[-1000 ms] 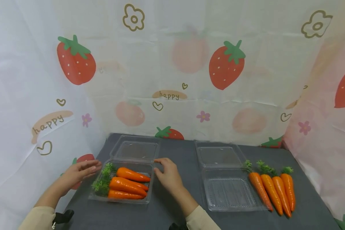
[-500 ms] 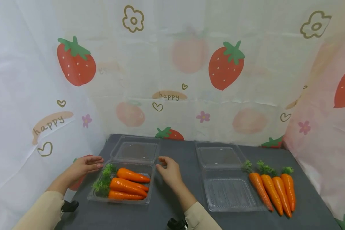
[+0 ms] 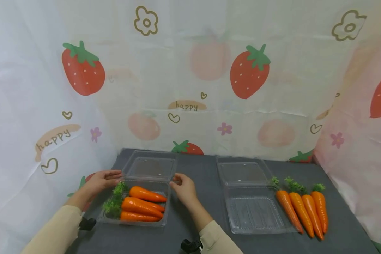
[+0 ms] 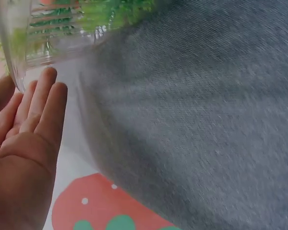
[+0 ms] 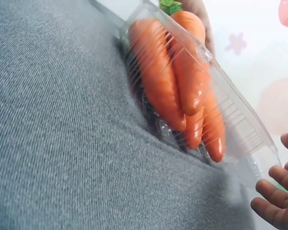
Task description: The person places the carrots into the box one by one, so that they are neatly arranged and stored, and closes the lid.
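Observation:
A clear plastic clamshell box [image 3: 166, 211] lies on the left with its lid [image 3: 149, 165] folded back. Several orange carrots [image 3: 143, 206] with green tops [image 3: 114, 201] fill its base. My left hand [image 3: 102, 181] is at the box's left side by the hinge, fingers straight. In the left wrist view the thumb tip is right at the clear rim [image 4: 14, 72]. Across from it, my right hand [image 3: 185, 190] is at the back right corner, fingers loosely bent. The right wrist view shows thumb and fingers spread apart around that corner of the rim [image 5: 271, 143].
A second clamshell box [image 3: 254, 215] stands open on the right, its lid [image 3: 242, 171] laid back. Several carrots [image 3: 304, 211] lie side by side at its right edge. A strawberry-print curtain [image 3: 209, 70] encloses the grey tabletop [image 3: 206, 218] at the back and sides.
My left hand has moved right and slightly back, up to the box's hinge side. My right hand shifted off the rim a little, then returned to the back corner. Box and carrots stay put.

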`<state>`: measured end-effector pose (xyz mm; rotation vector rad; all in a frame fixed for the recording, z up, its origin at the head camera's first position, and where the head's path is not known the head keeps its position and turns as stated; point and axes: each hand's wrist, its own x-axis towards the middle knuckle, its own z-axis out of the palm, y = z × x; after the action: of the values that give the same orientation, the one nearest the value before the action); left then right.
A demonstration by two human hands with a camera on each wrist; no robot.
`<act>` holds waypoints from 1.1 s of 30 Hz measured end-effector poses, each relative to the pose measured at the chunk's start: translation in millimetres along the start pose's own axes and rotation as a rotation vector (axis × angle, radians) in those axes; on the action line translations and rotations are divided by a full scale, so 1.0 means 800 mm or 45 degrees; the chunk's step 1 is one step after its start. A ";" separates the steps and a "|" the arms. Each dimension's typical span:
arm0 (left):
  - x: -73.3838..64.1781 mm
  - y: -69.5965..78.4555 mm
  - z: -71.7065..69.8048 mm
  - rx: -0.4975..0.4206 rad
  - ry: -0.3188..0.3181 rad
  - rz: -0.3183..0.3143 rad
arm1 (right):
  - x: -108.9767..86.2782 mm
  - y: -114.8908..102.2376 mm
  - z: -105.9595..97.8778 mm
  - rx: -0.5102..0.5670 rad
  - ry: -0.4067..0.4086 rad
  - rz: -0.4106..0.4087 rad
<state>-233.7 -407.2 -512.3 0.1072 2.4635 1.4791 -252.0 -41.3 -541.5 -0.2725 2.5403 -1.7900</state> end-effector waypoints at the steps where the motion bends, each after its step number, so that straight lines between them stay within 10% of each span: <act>1: 0.001 0.000 0.001 -0.013 -0.014 0.012 | 0.000 0.000 0.001 0.007 -0.003 0.010; 21: 0.008 -0.003 -0.001 -0.310 -0.125 0.037 | 0.005 0.003 0.003 0.128 -0.051 0.060; 33: 0.012 -0.003 0.002 -0.278 -0.091 0.036 | 0.005 0.005 0.004 0.135 -0.017 0.010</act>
<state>-242.5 -405.3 -517.2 0.1501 2.2377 1.7142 -256.0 -43.8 -546.0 -0.2699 2.4238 -1.9056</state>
